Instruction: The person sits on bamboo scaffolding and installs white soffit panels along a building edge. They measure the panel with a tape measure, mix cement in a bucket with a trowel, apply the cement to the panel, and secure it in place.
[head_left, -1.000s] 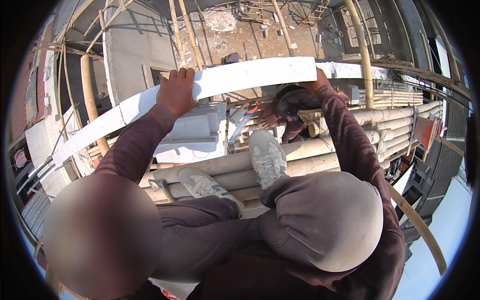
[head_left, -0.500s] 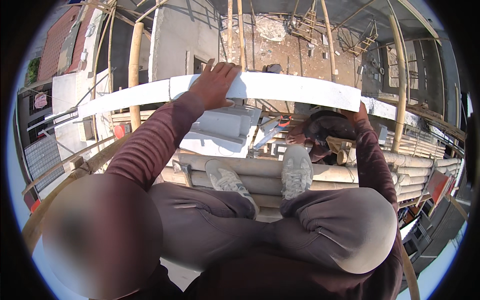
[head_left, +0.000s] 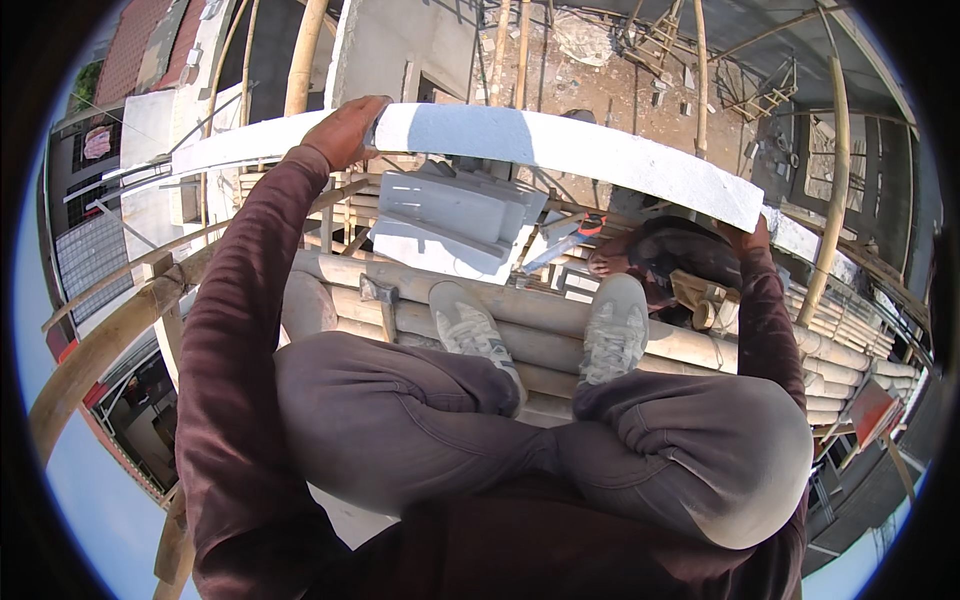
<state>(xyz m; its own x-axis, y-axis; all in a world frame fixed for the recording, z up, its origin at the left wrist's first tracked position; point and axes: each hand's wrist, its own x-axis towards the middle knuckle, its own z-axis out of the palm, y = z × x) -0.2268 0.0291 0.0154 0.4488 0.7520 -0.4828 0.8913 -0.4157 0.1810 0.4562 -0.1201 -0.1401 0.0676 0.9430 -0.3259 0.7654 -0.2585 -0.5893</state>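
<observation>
From the shoes [head_left: 613, 330], a hammer [head_left: 386, 312] lies at nine o'clock, a saw [head_left: 556, 250] at twelve, the block [head_left: 590, 148] beyond it.

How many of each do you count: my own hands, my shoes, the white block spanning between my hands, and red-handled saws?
Left hand and right hand: 2
Left shoe and right shoe: 2
White block: 1
Red-handled saw: 1
Total: 6

Harsh, bright daylight nearly bleaches the white block [head_left: 640, 163], with a grey shadow across its middle. Dark shadow lines streak the far grey wall [head_left: 385, 60]. Fisheye distortion bows the block into an arc; the centre looks crisp, the edges ending in a black rim fringed blue.
</observation>
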